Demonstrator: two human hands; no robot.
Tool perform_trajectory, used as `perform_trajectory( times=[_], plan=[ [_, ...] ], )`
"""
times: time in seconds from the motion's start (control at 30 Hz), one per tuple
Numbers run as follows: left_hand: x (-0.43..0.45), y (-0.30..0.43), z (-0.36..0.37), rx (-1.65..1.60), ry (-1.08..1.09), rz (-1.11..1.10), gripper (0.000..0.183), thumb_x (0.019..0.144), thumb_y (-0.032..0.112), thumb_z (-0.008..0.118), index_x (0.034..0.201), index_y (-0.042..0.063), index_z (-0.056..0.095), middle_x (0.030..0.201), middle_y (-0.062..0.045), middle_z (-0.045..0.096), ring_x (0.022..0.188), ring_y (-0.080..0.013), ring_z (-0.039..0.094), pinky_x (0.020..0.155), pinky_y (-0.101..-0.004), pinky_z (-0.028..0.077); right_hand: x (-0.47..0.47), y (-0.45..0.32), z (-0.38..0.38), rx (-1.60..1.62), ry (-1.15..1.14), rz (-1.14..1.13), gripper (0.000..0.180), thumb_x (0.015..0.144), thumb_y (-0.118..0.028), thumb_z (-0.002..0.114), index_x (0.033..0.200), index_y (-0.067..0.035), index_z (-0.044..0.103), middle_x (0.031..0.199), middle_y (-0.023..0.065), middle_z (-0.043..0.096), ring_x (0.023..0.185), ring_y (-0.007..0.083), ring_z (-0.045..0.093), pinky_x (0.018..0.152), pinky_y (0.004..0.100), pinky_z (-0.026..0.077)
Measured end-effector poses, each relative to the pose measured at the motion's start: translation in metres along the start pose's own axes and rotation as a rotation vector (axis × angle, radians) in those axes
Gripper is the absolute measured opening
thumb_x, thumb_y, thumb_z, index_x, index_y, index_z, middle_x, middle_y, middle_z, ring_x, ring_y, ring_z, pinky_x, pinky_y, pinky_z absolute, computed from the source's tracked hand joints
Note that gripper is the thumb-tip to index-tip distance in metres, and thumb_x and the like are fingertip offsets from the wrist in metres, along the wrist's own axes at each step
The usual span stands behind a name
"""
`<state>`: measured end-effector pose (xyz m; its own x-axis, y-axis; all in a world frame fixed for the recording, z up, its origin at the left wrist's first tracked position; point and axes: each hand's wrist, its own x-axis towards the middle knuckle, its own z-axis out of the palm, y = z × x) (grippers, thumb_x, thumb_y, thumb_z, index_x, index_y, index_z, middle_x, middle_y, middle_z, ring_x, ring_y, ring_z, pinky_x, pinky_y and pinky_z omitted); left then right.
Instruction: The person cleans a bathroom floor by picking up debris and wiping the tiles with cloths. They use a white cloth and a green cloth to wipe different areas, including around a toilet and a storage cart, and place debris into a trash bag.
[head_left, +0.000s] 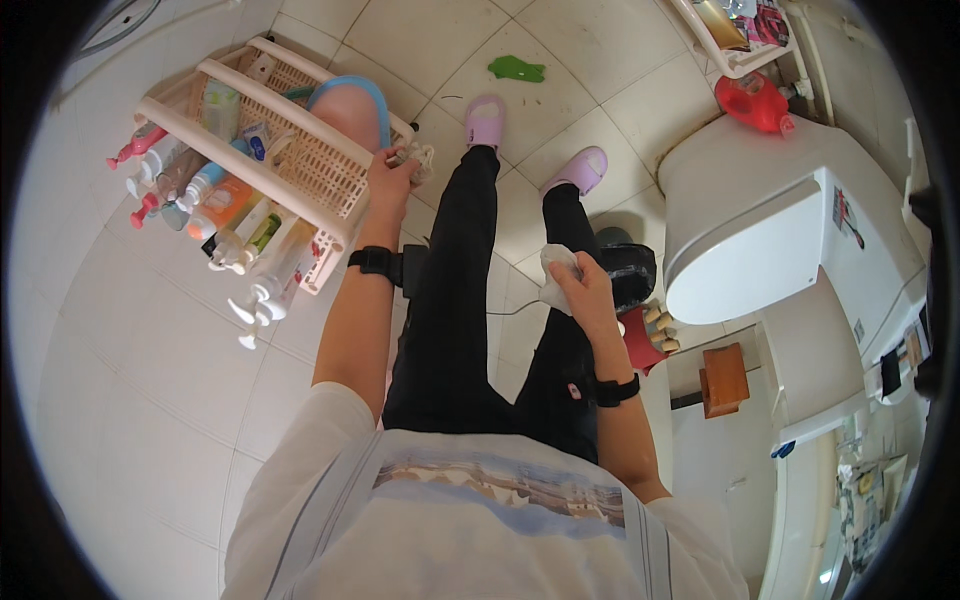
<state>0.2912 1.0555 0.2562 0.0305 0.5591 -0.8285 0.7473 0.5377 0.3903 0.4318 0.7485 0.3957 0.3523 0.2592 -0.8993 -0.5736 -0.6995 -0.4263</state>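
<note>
My left hand (391, 176) is at the right end of a pink plastic shelf rack (247, 161), its fingers closed on a bunched, off-white stringy bundle (420, 161). A blue-rimmed pink basin (349, 112) stands in the rack just above that hand. My right hand (589, 289), over my right leg, grips a crumpled whitish cloth or tissue (556, 289). A thin dark cord (514, 311) runs from near that cloth towards my left leg. Whether the cord is joined to the cloth cannot be told.
Pump bottles (214, 210) crowd the rack's left side. A green scrap (516, 68) lies on the tiled floor beyond my pink slippers (485, 124). To the right are a white toilet (750, 255), a red plastic bottle (752, 103), a black-lined bin (628, 274) and a wooden box (724, 380).
</note>
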Motion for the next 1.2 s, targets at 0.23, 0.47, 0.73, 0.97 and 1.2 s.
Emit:
perform_trajectory(
  times=[0.23,0.47,0.73,0.97,1.2],
  plan=[
    [0.126,-0.04,0.059,0.578,-0.098,0.318,0.026,0.081,0.005,0.064,0.107,0.002,0.063,0.082,-0.01,0.064,0.075,-0.015,0.061,0.06,-0.0306,0.047,0.066,0.037,-0.02,0.196,-0.098,0.301,0.032,0.09,-0.025,0.067,0.073,0.0,0.059,0.069,-0.0002,0.053,0.065,0.0059,0.045,0.056,0.0239,0.038],
    [0.192,-0.04,0.211,0.836,-0.175,0.562,0.03,0.082,0.012,0.062,0.112,0.01,0.063,0.095,-0.019,0.064,0.073,-0.0338,0.067,0.067,-0.0401,0.054,0.156,0.079,0.011,0.176,-0.095,0.006,0.02,0.087,-0.016,0.068,0.077,0.0,0.062,0.063,0.0013,0.058,0.058,0.0082,0.052,0.057,0.0234,0.042],
    [0.263,-0.047,0.294,1.528,-0.128,0.8,0.04,0.087,0.008,0.054,0.125,0.018,0.057,0.119,-0.018,0.052,0.084,-0.0352,0.067,0.072,-0.0441,0.055,0.2,0.087,0.006,0.022,-0.307,0.035,0.016,0.081,-0.013,0.071,0.095,-0.006,0.068,0.069,0.0049,0.063,0.058,0.0148,0.059,0.058,0.0265,0.046],
    [0.265,-0.055,0.275,1.438,-0.161,0.999,0.022,0.085,0.006,0.058,0.106,0.011,0.06,0.116,-0.016,0.05,0.082,-0.0333,0.066,0.071,-0.0431,0.056,0.21,0.066,-0.001,0.186,-0.291,-0.052,0.036,0.082,-0.007,0.067,0.118,-0.009,0.064,0.096,0.0057,0.062,0.074,0.0145,0.057,0.068,0.0248,0.047],
    [0.265,-0.048,0.278,1.342,-0.249,1.147,0.021,0.087,0.012,0.057,0.107,0.016,0.063,0.1,-0.01,0.058,0.08,-0.0319,0.065,0.066,-0.0433,0.054,0.225,0.086,-0.003,0.317,-0.22,0.065,0.029,0.086,-0.012,0.068,0.115,-0.007,0.067,0.094,0.0024,0.065,0.077,0.0102,0.058,0.07,0.0243,0.048]
  ],
)
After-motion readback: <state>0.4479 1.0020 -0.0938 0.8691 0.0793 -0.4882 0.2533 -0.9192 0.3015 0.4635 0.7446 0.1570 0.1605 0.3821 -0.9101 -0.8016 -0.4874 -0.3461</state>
